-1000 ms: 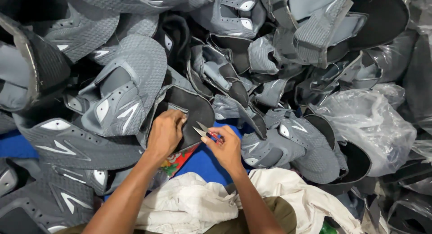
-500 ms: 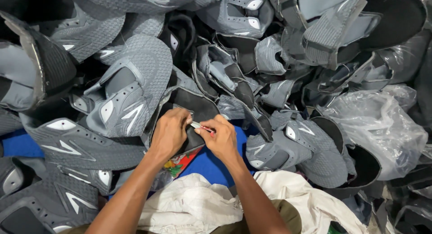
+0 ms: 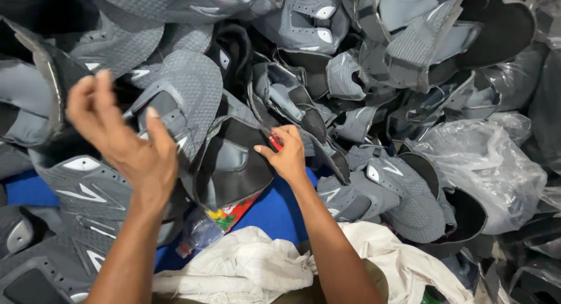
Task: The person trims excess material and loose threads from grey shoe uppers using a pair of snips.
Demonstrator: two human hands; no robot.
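Huge heap of grey shoe uppers (image 3: 350, 58) fills the view, mesh and black-lined pieces all jumbled. Clear plastic bag (image 3: 485, 163) at right, white cloth (image 3: 239, 269) at the bottom, blue surface (image 3: 280, 210) showing through, plastic bottle (image 3: 201, 231) lying on it.

Work piece: a grey shoe upper with black lining (image 3: 231, 163), centre, resting on the pile between the hands.

Right hand (image 3: 286, 155) pinched shut on a small red-handled tool (image 3: 274, 141), probably thread snips, at the upper's top edge. Left hand (image 3: 123, 140) raised, fingers spread, holding nothing, well apart from the right.

Step looks like trimming the edge of this upper. Next move likely needs the left hand back to steady the piece.

Versus half a second ago: hands were together on the upper; now the left has lifted away to the left and the right has stayed.
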